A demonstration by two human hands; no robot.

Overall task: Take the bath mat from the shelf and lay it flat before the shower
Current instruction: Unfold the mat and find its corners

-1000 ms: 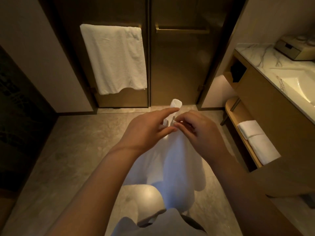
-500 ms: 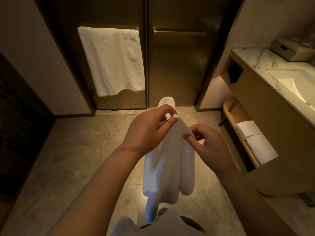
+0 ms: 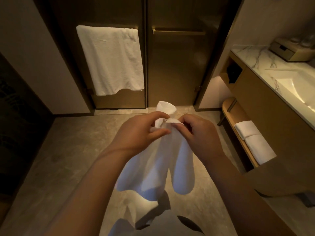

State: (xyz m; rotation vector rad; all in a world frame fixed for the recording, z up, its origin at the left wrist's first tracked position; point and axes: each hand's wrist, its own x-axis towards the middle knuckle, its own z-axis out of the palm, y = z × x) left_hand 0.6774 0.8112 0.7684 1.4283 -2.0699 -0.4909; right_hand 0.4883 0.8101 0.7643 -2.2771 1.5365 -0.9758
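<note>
At frame centre, a left hand (image 3: pixel 143 133) and right hand (image 3: pixel 196 132) pinch the top edge of a soft white terry bath mat (image 3: pixel 158 167), hanging in loose folds above grey stone floor tiles (image 3: pixel 68 159), before bronze-tinted shower doors (image 3: pixel 170 65).

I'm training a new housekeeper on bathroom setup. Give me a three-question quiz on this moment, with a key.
1. True or false: the bath mat already lies flat on the floor.
2. Which hands grip the mat? A) left only B) right only C) both
3. Fill in: a white towel hangs on the ____ shower door.

Key:
1. False: it hangs bunched in the air, pinched at its top by the left hand and right hand.
2. C.
3. Left; the bar on the right door is bare. Folded towels sit on the low shelf under the vanity.
</note>
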